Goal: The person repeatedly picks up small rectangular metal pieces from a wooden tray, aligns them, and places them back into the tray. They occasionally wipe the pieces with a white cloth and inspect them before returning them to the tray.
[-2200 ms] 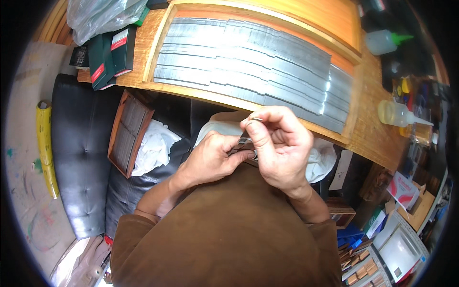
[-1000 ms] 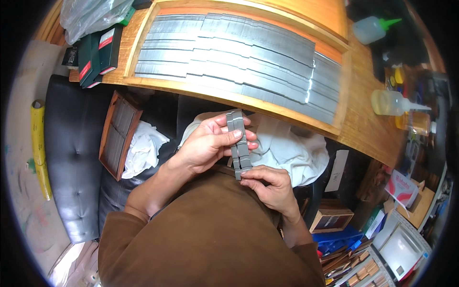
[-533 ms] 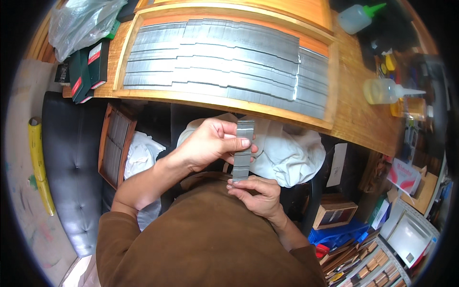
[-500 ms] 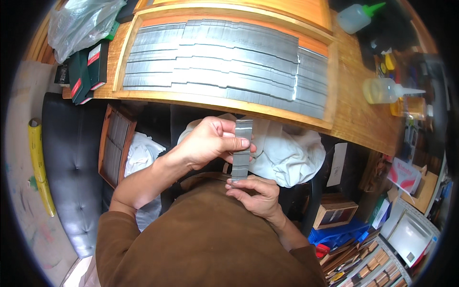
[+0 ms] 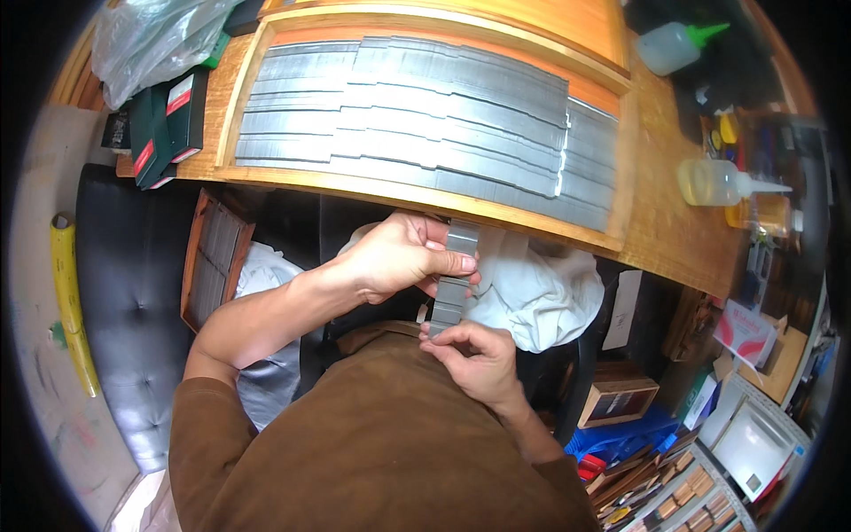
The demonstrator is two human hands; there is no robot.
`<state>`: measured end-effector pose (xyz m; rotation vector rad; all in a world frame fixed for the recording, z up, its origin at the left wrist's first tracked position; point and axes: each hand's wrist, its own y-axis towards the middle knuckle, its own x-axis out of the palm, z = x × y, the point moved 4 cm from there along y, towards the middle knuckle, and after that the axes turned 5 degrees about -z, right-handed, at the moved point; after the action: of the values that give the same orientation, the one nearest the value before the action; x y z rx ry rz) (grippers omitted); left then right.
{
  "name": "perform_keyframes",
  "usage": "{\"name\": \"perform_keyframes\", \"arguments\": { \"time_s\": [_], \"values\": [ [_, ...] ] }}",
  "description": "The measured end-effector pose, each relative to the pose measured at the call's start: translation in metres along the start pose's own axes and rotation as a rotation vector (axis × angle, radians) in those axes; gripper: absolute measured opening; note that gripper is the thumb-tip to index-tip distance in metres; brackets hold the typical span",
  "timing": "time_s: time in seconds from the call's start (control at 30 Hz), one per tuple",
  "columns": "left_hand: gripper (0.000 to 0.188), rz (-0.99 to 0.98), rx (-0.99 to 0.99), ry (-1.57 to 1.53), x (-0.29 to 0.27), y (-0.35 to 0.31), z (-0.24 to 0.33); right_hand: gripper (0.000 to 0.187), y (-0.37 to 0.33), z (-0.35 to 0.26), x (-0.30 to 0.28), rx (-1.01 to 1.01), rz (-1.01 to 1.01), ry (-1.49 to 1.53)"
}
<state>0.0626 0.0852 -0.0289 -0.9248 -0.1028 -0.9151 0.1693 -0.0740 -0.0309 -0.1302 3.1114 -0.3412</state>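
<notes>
A narrow stack of thin grey metal strips point(image 5: 453, 291) stands roughly upright in front of my chest. Around its upper part my left hand point(image 5: 394, 263) is closed, thumb laid across the near face and fingertips showing at the right side. My right hand point(image 5: 481, 356) pinches the lower end of the stack between thumb and fingers. Just beyond, on the bench, a shallow wooden tray point(image 5: 399, 183) holds rows of similar grey strips point(image 5: 390, 111), laid close together.
A white cloth point(image 5: 541, 297) lies beyond my right hand. Squeeze bottles point(image 5: 709, 183) stand on the bench's right side. Dark green boxes point(image 5: 184, 115) and a plastic bag point(image 5: 155, 44) sit at its left. A smaller framed tray point(image 5: 213, 257) leans on the black seat point(image 5: 124, 293).
The stack tilts more, its top shifted slightly right. Both hands keep hold of it. The whole view has shifted a little.
</notes>
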Motion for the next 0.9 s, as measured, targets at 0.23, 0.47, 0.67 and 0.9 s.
{"name": "perform_keyframes", "arguments": {
  "time_s": [0.23,0.47,0.67,0.9],
  "values": [
    [0.019,-0.039,0.134,0.021,-0.002,-0.022,-0.008,0.014,0.042,-0.021,-0.052,0.142,0.081,0.155],
    [0.015,-0.062,0.237,-0.031,-0.001,-0.036,-0.022,0.013,0.086,-0.022,-0.023,0.035,0.05,0.254],
    [0.019,-0.047,0.105,-0.08,-0.025,-0.019,-0.008,0.018,0.101,-0.014,-0.02,0.139,0.075,0.532],
    [0.021,-0.024,0.222,-0.013,-0.029,-0.012,-0.007,0.016,0.1,-0.006,-0.015,0.172,0.165,0.535]
  ]
}}
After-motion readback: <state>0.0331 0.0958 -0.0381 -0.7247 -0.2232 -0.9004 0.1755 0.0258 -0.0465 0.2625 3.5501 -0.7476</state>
